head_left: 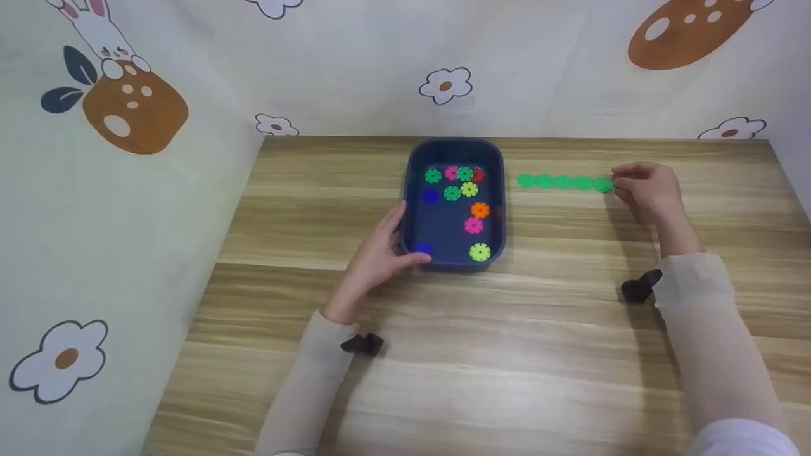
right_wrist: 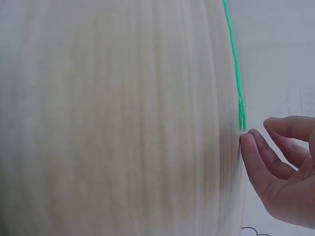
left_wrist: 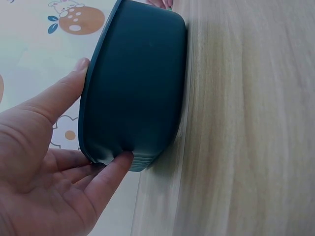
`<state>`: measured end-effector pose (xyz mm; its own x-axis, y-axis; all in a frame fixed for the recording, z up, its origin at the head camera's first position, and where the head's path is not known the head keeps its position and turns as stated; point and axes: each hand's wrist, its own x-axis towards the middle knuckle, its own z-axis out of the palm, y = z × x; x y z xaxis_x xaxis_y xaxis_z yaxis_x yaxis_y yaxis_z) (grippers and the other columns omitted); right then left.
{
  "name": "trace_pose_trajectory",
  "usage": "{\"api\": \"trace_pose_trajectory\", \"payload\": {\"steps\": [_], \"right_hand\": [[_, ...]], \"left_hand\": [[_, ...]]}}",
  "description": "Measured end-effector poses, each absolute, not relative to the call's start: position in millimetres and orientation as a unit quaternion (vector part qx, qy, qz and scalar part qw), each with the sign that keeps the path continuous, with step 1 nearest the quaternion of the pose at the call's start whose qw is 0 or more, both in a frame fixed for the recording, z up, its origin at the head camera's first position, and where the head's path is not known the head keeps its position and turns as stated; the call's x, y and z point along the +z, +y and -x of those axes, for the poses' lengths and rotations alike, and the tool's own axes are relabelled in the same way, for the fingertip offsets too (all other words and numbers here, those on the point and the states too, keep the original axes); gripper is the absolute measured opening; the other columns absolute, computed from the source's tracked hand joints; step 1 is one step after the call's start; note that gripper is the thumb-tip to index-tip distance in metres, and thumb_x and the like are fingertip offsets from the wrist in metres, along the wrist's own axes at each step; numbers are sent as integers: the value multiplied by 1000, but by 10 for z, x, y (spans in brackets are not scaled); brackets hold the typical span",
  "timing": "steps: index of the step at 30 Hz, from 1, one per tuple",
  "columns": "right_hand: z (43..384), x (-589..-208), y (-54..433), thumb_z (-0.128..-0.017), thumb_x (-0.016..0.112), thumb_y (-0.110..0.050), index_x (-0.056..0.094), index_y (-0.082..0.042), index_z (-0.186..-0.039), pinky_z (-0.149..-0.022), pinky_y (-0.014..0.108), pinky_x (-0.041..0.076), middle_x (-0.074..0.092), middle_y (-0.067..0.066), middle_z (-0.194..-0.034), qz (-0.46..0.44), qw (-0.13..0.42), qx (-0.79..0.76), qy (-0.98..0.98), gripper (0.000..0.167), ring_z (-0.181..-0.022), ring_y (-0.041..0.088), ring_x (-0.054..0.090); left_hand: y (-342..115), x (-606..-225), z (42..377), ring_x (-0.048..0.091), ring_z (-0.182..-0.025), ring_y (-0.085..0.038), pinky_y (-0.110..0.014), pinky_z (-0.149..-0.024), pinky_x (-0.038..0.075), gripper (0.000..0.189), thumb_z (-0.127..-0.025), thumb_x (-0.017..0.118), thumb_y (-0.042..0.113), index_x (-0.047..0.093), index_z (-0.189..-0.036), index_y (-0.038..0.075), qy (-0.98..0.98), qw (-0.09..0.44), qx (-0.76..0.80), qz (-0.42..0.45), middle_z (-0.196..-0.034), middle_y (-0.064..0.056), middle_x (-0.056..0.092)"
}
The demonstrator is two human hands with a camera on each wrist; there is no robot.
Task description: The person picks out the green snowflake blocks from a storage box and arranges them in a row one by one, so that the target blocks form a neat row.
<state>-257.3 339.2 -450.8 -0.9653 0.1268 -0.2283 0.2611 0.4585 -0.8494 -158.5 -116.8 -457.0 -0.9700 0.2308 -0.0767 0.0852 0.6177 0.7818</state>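
Note:
My left hand (head_left: pixel 380 253) holds a dark blue plastic basin (head_left: pixel 453 267) at its near left corner, thumb on the front side and fingers along the left wall. The left wrist view shows the fingertips against the basin's outer wall (left_wrist: pixel 133 83). Notched plastic discs in several colours lie inside, among them an orange disc (head_left: pixel 479 210) and a yellow disc (head_left: pixel 479 252). To the right, green notched discs (head_left: pixel 562 182) form a straight row flat on the table. At the row's right end, my right hand (head_left: pixel 652 190) touches the last disc with its fingertips, thumb and fingers apart.
The wood-grain table (head_left: pixel 507 354) meets a patterned wall covering (head_left: pixel 355 76) at the back and left. Small black devices (head_left: pixel 640 287) sit at both wrists, over pale sleeves (head_left: pixel 709 342).

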Motion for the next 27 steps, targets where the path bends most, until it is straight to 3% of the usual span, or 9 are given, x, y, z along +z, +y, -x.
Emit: {"api": "trace_pose_trajectory", "payload": {"steps": [10,27], "right_hand": [[2579,-4425,3336,-98,63,-20,59,3,-129,-72,8,52,60,-31,-83,-100,46,-492,864,39,-80,-11,60],[2556,-4233,3036,-97,62,-13,60,1,-126,-79,11,56,65,-21,-96,-52,30,-559,827,33,-87,-8,65]], "left_hand": [[-1164,-4575,1584,24,-154,-29,-46,-125,24,107,-78,85,38,22,-160,15,895,95,429,-74,-167,-10,21],[-1165,-4576,1582,24,-154,-30,-47,-125,25,108,-77,85,40,21,-160,15,895,95,428,-77,-167,-12,20]]}}
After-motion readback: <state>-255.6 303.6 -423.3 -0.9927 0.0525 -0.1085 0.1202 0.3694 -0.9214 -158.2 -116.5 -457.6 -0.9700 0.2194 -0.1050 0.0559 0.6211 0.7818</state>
